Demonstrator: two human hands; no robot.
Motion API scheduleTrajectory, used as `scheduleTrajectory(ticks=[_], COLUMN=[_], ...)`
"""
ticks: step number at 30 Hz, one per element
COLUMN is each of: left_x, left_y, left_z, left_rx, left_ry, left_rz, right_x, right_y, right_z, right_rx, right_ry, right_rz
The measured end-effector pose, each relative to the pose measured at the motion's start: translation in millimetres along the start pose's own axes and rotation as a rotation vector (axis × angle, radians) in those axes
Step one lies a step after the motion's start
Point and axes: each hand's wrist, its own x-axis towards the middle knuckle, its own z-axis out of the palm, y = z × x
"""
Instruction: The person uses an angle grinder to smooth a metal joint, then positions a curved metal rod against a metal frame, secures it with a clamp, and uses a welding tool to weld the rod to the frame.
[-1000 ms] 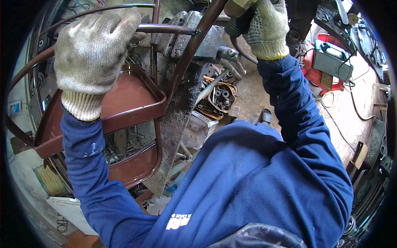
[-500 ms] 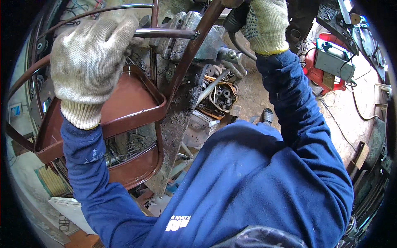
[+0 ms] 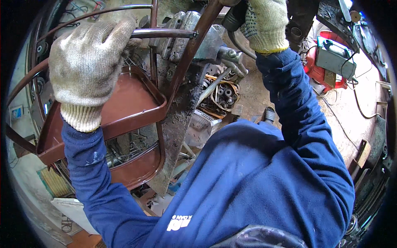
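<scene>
My left hand [image 3: 87,66], in a grey knitted glove, is wrapped round a curved bar of a brown metal frame [image 3: 184,64]. A shelf tray [image 3: 134,93] of the same brown sits in the frame below that hand, with another tier lower down. At the top edge my right hand [image 3: 266,27], in a dotted glove, is closed round a black corded power tool [image 3: 235,17]. The tool's front end is cut off by the picture's edge, so its kind does not show. Its cable runs down past the vise [image 3: 209,45] behind the frame.
Under the vise is a metal workbench [image 3: 175,124] strewn with dark grit. An open box of metal parts [image 3: 223,95] lies beyond its edge. At the right stand a grey-green machine [image 3: 336,58] and a red case [image 3: 313,68], with cables trailing over the floor.
The view has shifted very slightly. Both hands keep their holds, and the brown frame stays nearly in place.
</scene>
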Motion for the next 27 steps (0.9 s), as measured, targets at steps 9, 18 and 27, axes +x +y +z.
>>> scheduleTrajectory(ticks=[9,18,27], left_x=[-4.1,0.2,0.3], left_y=[2.9,1.6,3.1], left_z=[2.4,1.1,4.1], left_rx=[-0.025,-0.023,-0.035], left_ry=[0.018,0.045,0.048], left_rz=[-0.024,0.004,0.005], right_x=[-1.5,-0.6,-7.8], right_y=[5.2,3.6,5.8], right_z=[0.9,1.9,-9.5], right_rx=[0.007,-0.011,-0.046], right_ry=[-0.009,-0.006,0.011], right_rz=[0.006,0.007,0.019])
